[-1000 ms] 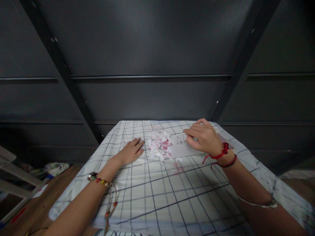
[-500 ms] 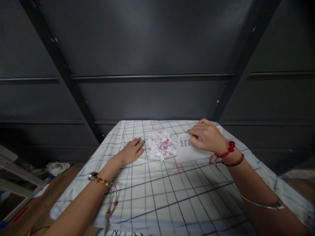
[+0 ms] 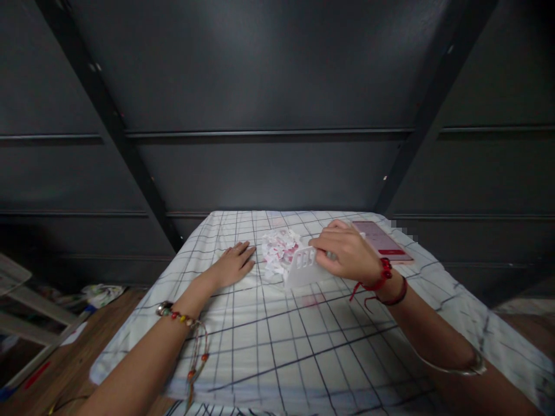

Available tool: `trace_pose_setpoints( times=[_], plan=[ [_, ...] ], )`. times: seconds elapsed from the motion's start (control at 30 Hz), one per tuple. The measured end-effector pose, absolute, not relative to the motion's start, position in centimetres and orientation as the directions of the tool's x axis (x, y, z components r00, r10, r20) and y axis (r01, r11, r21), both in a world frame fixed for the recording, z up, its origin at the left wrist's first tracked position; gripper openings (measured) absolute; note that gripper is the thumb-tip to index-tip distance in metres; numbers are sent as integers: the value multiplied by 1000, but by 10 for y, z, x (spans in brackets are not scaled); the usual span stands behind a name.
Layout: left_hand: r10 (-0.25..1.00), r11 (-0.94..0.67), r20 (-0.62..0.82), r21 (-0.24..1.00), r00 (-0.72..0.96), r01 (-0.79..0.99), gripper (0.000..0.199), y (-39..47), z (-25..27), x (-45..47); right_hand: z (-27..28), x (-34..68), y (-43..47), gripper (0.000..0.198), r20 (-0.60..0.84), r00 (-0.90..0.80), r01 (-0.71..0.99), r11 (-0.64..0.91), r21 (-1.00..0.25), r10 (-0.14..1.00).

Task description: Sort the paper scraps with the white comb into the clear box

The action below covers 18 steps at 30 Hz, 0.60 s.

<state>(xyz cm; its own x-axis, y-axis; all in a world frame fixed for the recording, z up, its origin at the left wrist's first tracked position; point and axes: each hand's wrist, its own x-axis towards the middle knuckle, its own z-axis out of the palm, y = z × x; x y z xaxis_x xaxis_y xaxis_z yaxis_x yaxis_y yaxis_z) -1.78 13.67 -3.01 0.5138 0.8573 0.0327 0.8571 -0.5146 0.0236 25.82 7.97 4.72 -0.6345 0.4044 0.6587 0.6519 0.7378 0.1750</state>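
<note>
My left hand (image 3: 236,264) lies flat on the checked tablecloth (image 3: 260,341), fingers stretched out. Just to the right of its fingertips is a heap of torn white and pink paper scraps (image 3: 276,247). My right hand (image 3: 347,249) is closed on the top of a thin white slotted piece (image 3: 299,276), possibly plastic, which is tilted up with its lower edge by the cloth. Its left side overlaps the right part of the heap from my view. Part of the piece is hidden behind my fingers.
A phone (image 3: 384,238) with a pinkish screen lies behind my right hand near the table's far right corner. Dark panels (image 3: 269,173) stand right behind the table. At the lower left, a pale frame (image 3: 34,323) stands on the wooden floor.
My right hand has moved left with the white slotted piece, tilting it more upright and bringing it against or over the paper heap. The phone has come into view. My left hand has stayed put.
</note>
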Motion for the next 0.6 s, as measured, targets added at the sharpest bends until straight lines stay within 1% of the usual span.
trace_pose_setpoints(
  times=[0.2,0.47,0.6],
  plan=[
    [851,-525,41,39,524,850,49,135,-28,-17,50,261,78,23,699,-604,647,747,150,383],
    [855,-519,50,61,516,853,49,140,-34,-20,50,262,79,24,633,-648,629,767,129,425],
    [855,-518,72,45,514,854,49,139,-37,-21,56,267,79,23,650,-625,635,766,102,432]
  ],
)
